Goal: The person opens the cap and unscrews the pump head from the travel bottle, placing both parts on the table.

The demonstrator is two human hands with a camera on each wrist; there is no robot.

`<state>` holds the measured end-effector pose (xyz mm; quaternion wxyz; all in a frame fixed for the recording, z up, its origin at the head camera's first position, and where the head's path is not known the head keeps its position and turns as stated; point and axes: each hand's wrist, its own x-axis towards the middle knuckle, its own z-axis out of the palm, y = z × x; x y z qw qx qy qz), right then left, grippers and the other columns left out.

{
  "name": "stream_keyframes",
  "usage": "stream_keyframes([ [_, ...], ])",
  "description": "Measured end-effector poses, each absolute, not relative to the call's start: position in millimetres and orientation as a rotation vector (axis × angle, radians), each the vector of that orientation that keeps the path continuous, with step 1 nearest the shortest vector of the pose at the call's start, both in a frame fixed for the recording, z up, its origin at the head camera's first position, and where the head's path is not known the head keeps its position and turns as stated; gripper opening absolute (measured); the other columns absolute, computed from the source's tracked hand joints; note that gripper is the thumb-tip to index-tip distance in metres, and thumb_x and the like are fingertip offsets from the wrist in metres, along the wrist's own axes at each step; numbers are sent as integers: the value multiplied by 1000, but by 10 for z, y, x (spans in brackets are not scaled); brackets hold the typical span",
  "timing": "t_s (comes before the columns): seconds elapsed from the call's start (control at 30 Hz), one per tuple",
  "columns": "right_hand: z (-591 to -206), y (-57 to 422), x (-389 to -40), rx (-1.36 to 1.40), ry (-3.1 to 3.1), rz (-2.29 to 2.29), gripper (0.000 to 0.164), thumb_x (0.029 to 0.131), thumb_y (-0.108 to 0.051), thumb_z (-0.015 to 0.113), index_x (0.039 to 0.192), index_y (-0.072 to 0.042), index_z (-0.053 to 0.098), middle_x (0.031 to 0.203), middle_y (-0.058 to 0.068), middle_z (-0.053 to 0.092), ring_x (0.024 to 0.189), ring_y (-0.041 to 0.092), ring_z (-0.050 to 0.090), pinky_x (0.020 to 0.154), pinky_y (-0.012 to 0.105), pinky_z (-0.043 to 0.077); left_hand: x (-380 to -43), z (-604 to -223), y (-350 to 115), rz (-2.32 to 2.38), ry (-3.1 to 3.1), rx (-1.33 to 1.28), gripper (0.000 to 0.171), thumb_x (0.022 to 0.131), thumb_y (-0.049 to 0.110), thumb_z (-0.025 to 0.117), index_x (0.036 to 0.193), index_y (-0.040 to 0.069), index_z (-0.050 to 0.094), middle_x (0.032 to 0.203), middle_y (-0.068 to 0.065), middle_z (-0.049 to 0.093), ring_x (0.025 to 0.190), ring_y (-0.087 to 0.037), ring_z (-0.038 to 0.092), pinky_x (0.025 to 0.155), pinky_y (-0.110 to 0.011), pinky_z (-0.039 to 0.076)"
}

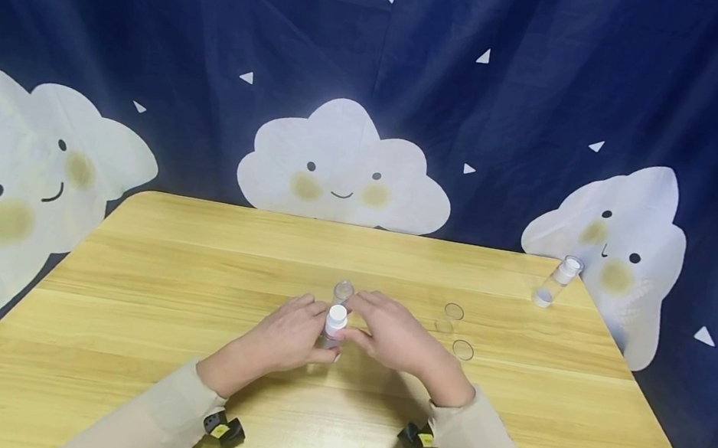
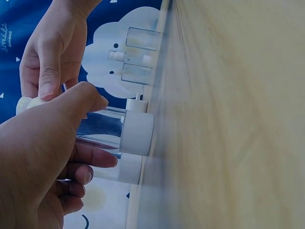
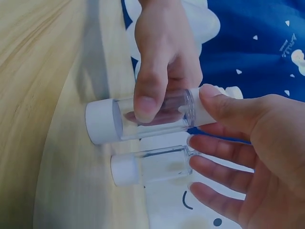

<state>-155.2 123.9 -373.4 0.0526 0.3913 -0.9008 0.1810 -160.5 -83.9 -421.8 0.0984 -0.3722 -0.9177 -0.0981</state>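
A clear bottle with a white base (image 3: pixel 102 121) stands upright on the table, and my left hand (image 1: pixel 288 333) grips its transparent body. At the bottle's top, my right hand (image 1: pixel 394 334) pinches the white collar (image 3: pixel 202 114) between thumb and fingers. Above the collar shows a narrower white top (image 1: pixel 337 313). Just behind, a second clear bottle (image 1: pixel 343 293) with a white base stands close to the right fingers but apart from the gripped one. In the left wrist view, a small white part with a thin tip (image 2: pixel 137 104) shows beyond the bottle.
Two clear cylindrical caps, one (image 1: pixel 449 321) behind the other (image 1: pixel 462 349), stand right of my hands. Another clear bottle with a white top (image 1: pixel 556 282) is at the table's back right corner. A dark blue cloud-print curtain (image 1: pixel 522 109) hangs behind the wooden table (image 1: pixel 185 268).
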Motion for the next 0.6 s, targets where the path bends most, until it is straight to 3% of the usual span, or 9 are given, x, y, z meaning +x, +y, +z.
stream_keyframes([
  [0.17, -3722, 1261, -1569, 1204, -2792, 644, 41, 93, -35, 66, 127, -13, 61, 119, -2, 64, 115, 18, 57, 99, 38, 45, -1610, -4221, -845, -282, -2712, -1100, 59, 87, 52, 65, 121, 5, 63, 104, -2, 66, 78, -14, 44, 72, -29, 42],
  [0.3, -3708, 1260, -1556, 1179, -2819, 644, 42, 91, -41, 66, 124, -15, 62, 120, -2, 63, 115, 18, 57, 99, 38, 45, -1612, -4224, -854, -270, -2713, -1110, 66, 86, 54, 67, 129, 3, 60, 112, -5, 66, 82, -15, 46, 78, -30, 44],
  [0.6, -3710, 1209, -1488, 1086, -2776, 455, 51, 87, -57, 63, 115, -15, 58, 104, 2, 65, 96, 18, 59, 82, 39, 50, -1618, -4231, -866, -237, -2709, -1113, 69, 86, 55, 66, 132, 5, 58, 110, -5, 64, 90, -18, 50, 82, -33, 45],
])
